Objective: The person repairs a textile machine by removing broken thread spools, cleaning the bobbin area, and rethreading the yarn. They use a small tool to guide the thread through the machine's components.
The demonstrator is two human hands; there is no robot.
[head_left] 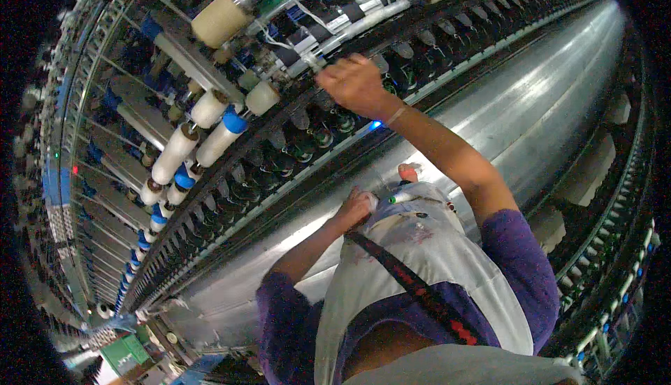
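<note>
Right-hand grip: right hand (355, 84) is raised to the spinning frame (293, 133), fingers curled and pressed together at the roller row; whether a thread is pinched there is too fine to tell.
Left-hand grip: left hand (354, 207) is closed on the mouth of the white apron pouch (412, 238) at the waist, fingers bunched into the cloth; what it holds inside, if anything, is hidden.
Work point: the spot under the right fingertips sits on the drafting rollers (349, 21), just above the dark row of spindles (307, 137).
Bobbins: white roving bobbins (175, 153) with blue ends hang well to the left of the raised hand; a tan cone (220, 19) sits higher up.
Aisle: a shiny metal floor strip (545, 105) runs between this frame and a second machine row (601, 196) on the right.
Blue light: a small blue lamp (376, 125) glows just below the right wrist.
Doing it well: judging by the reach, the right fingers should work from above and stay off the turning spindles beneath; a light, short touch at one position looks safer than a sweeping one.
Balance: the left hand at the pouch leaves the body leaning on one long reach, so standing square to the frame would steady the fingertips.
</note>
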